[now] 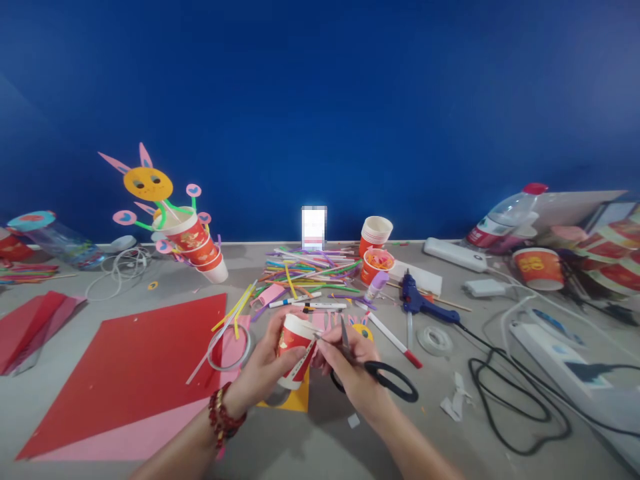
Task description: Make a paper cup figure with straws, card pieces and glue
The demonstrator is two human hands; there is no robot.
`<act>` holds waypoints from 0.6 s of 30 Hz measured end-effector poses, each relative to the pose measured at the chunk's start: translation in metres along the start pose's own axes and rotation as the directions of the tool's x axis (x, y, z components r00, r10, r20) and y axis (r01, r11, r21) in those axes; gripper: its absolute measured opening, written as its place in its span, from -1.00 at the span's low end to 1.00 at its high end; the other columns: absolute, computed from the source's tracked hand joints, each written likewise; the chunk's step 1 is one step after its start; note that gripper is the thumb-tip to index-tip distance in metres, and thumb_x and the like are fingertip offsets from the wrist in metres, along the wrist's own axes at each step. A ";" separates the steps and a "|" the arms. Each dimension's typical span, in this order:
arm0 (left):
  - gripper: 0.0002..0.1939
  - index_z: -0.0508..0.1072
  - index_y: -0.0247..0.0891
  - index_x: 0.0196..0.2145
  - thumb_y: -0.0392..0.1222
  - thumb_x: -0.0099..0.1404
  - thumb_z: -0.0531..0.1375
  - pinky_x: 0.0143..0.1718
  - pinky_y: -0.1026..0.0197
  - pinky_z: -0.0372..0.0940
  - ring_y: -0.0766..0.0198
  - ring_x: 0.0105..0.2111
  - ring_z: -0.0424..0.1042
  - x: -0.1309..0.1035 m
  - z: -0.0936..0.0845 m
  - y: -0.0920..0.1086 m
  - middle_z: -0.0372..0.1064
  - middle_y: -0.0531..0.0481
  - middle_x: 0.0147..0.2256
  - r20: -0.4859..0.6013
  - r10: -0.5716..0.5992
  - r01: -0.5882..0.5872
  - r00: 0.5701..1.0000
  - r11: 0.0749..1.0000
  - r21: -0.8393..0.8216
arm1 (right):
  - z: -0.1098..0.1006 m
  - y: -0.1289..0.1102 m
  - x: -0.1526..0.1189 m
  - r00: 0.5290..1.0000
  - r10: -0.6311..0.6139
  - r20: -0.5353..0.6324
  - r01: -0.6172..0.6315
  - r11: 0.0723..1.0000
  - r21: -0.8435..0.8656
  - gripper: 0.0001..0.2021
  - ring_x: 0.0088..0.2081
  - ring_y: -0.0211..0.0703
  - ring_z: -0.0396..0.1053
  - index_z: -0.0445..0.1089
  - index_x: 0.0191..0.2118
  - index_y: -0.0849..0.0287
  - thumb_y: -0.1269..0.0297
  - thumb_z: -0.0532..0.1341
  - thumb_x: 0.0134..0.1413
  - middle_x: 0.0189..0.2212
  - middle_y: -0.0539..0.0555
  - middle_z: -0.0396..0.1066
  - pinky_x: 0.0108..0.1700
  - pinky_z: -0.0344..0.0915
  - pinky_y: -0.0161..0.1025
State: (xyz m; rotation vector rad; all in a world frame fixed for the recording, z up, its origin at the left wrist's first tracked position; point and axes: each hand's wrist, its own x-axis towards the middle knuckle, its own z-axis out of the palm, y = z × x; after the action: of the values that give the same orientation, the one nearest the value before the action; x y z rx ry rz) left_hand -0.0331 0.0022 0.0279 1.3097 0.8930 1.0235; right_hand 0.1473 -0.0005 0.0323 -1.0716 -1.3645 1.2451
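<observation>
Low in the middle of the head view, my left hand (267, 363) wraps round a red and white paper cup (293, 343), which is tilted. Black-handled scissors (393, 380) are held in my right hand (353, 363), their blades pointing up and away from me. The fingertips of that hand touch the cup's right side; whether they pinch anything small there, I cannot make out. Beneath the cup lies a yellow sheet (300, 401). Behind my right fingers a small yellow bunny-face cutout (363, 330) and pink strips partly show.
Red paper (145, 360) covers the left side. Pipe cleaners (305, 267) are heaped behind my hands. A blue glue gun (425, 303), a tape roll (435, 340) and black cable (505, 407) lie right. A decorated cup stack (193, 240) stands back left.
</observation>
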 end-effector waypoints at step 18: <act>-0.42 0.19 0.00 0.19 -0.08 0.27 0.27 -0.32 0.26 0.31 0.25 -0.30 0.42 -0.004 -0.014 0.010 0.36 0.03 -0.19 0.133 -0.274 0.294 0.953 0.941 -0.167 | -0.023 -0.017 0.009 0.827 -0.393 0.401 0.551 0.703 -0.449 -0.85 -0.50 -0.20 0.31 0.35 -0.37 0.11 0.41 0.09 0.17 -0.53 0.03 0.42 -0.42 0.17 -0.30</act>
State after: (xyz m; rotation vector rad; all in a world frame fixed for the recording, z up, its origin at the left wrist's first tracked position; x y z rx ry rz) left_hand -0.0488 0.0030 0.0363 1.0342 0.8545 0.7814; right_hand 0.1683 0.0097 0.0504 -0.8290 -2.1499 0.6225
